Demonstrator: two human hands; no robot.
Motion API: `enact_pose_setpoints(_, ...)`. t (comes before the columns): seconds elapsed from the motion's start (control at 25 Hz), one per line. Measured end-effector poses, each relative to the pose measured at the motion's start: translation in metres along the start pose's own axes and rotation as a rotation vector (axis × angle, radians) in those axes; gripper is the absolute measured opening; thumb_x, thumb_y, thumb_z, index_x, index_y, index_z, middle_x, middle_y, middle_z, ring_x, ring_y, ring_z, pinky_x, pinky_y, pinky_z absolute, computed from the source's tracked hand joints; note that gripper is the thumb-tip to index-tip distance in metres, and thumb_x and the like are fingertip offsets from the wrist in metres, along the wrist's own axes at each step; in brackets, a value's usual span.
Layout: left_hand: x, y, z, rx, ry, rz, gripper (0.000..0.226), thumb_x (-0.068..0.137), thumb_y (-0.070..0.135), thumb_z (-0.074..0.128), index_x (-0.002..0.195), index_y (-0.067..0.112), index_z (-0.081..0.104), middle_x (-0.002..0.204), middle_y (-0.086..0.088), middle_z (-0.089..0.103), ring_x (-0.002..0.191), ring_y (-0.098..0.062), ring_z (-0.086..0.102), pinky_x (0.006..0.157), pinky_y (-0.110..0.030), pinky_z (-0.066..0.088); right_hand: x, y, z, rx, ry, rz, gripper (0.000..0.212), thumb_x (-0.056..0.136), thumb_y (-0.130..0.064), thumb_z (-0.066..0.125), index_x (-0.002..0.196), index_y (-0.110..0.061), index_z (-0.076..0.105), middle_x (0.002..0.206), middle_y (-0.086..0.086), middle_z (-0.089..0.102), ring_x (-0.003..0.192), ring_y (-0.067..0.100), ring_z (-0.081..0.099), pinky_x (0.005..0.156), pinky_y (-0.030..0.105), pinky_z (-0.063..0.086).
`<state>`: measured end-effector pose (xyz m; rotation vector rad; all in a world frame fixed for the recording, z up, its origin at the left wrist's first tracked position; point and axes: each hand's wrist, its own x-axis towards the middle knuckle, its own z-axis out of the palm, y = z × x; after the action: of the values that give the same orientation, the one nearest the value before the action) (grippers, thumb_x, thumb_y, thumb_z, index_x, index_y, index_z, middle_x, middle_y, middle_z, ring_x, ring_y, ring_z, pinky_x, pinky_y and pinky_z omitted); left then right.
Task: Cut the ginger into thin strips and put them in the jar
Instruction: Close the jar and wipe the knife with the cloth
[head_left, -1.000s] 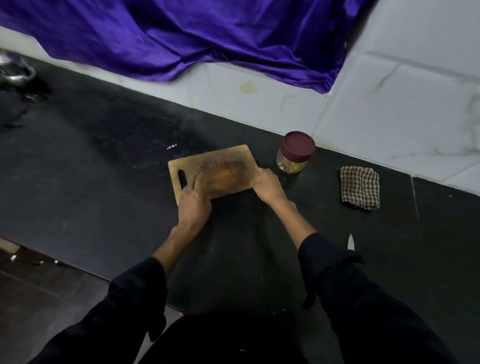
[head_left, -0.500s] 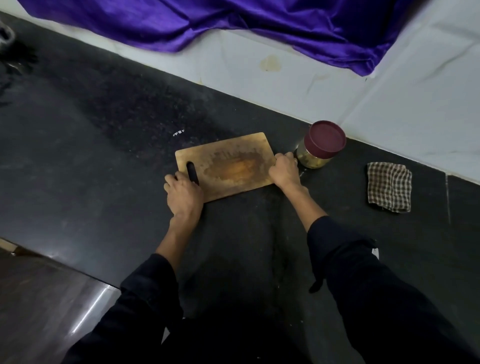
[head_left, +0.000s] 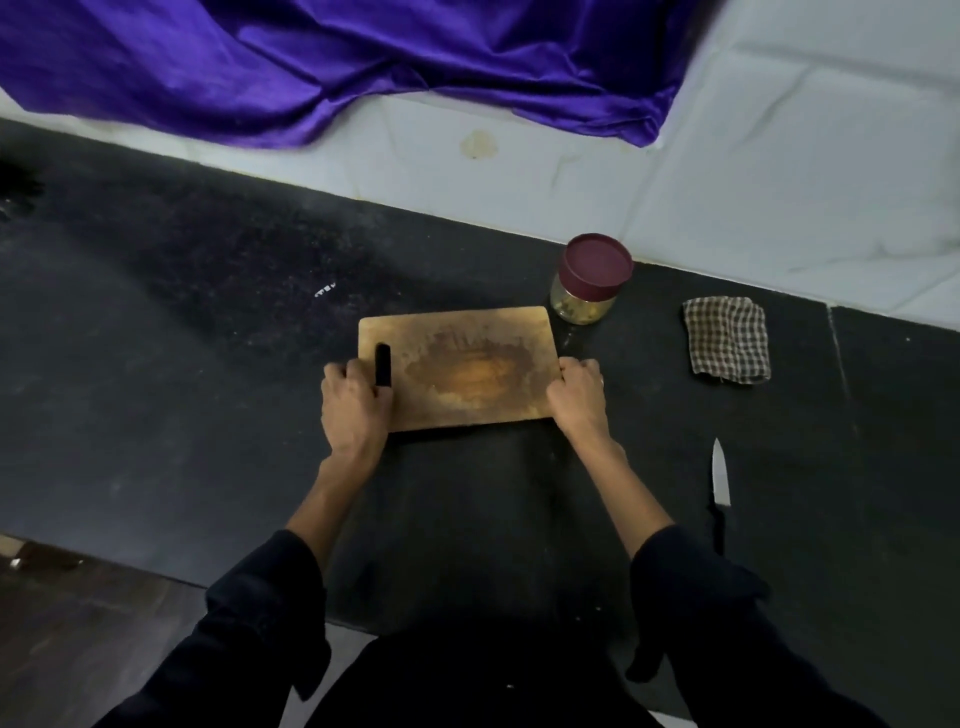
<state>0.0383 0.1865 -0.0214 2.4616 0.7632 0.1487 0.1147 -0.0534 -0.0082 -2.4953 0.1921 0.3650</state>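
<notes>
Left hand (head_left: 356, 402) grips the left short edge of the wooden cutting board (head_left: 457, 366), fingers curled over the edge beside the dark handle slot (head_left: 383, 365); right hand (head_left: 576, 397) grips the right short edge at its near corner, fingers likewise curled. The board lies flat on the black countertop (head_left: 182, 364), long axis running left to right, its stained centre bare. The jar (head_left: 589, 280) stands upright just beyond the board's far right corner, maroon lid on, with pale yellowish contents showing through the glass; whether these are ginger cannot be told. A checked cloth (head_left: 727, 340) lies to the right, apart from jar and board. The knife (head_left: 720, 488) lies near the right forearm, blade pointing away from the person. Open countertop extends left of the board. A purple cloth (head_left: 311, 67) drapes the white wall behind.
</notes>
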Motion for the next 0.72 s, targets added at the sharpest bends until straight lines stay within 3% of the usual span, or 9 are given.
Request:
enact_pose_setpoints(0.12,-0.018,0.022,0.011,0.01,-0.068,0.137,0.025,0.084,0.009,0.057,0.107,-0.001,0.054,0.109,-0.017,0.046,0.095,-0.032,0.048,0.067,-0.035,0.037,-0.026,0.044,-0.008,0.062,0.098,0.093,0.032,0.098,-0.014,0.046,0.127,-0.003,0.057,0.134,0.015,0.041,0.125,0.033,0.044,0.101,0.038,0.038)
enact_pose_setpoints(0.28,-0.027,0.047,0.031,0.01,-0.228,0.264,0.026,0.087,0.012,0.056,0.111,0.001,0.054,0.112,-0.014,0.045,0.097,-0.03,0.051,0.075,-0.039,0.048,-0.049,0.09,-0.02,0.133,0.165,0.202,0.031,0.098,-0.017,0.049,0.122,-0.001,0.059,0.133,0.017,0.042,0.122,0.035,0.046,0.099,0.037,0.039)
enact_pose_setpoints(0.72,-0.034,0.053,0.044,0.01,-0.3,0.284,0.029,0.097,0.025,0.048,0.11,0.001,0.054,0.116,-0.015,0.044,0.098,-0.029,0.049,0.087,-0.04,0.047,-0.055,0.107,-0.029,0.153,0.058,0.215,0.036,0.098,-0.019,0.049,0.129,-0.001,0.054,0.136,0.017,0.037,0.127,0.035,0.04,0.102,0.038,0.036)
